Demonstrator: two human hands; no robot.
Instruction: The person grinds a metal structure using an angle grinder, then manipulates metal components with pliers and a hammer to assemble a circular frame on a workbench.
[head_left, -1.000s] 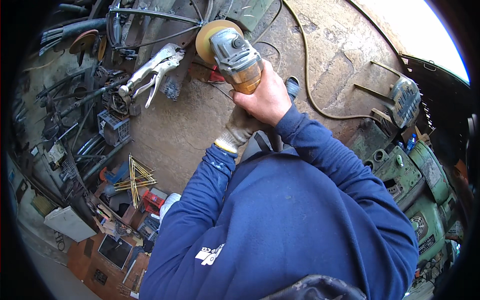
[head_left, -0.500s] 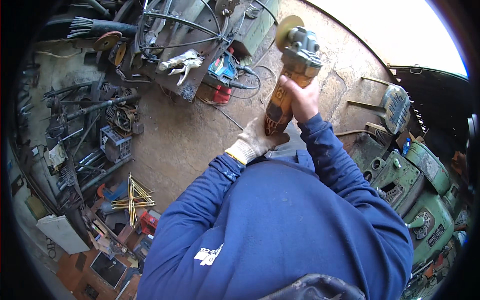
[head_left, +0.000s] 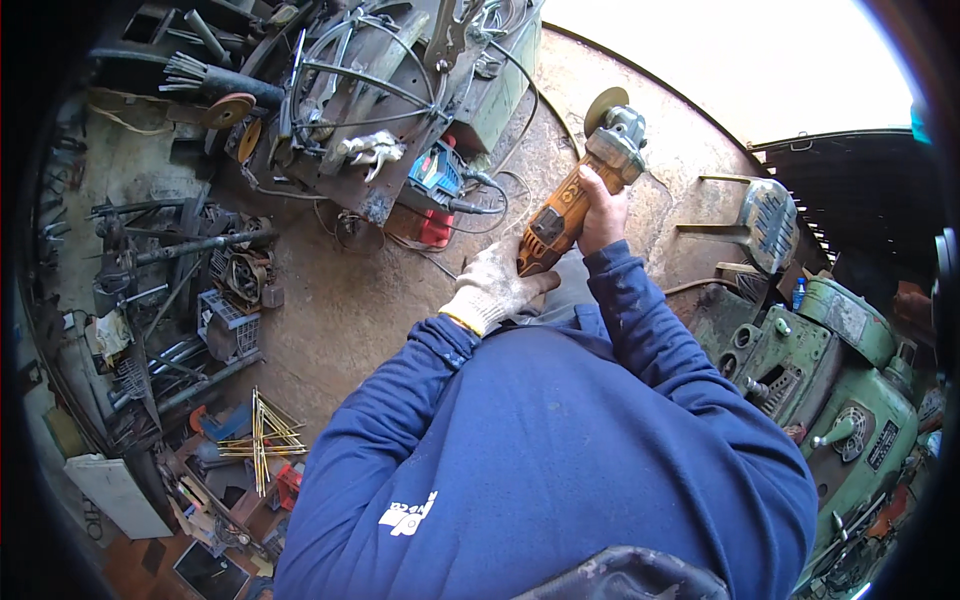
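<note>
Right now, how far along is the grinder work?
Done: the orange angle grinder is picked up, with the gloved left hand at its rear end and the bare right hand gripping its body near the head. In hand: the disc is held in the air above the dirt floor, touching nothing. Left: the disc meets no workpiece; no sparks or cut are visible.

The right hand (head_left: 602, 212) wraps the angle grinder (head_left: 575, 200), so its palm and the part of the orange body under it are hidden. The left hand (head_left: 495, 288), in a white glove, covers the grinder's rear end; where the cord leaves cannot be told. The grinding disc (head_left: 603, 101) shows edge-on, partly behind the gear head. Left of the hands, the cluttered metal rack (head_left: 350, 120) blurs into small, unreadable parts.
</note>
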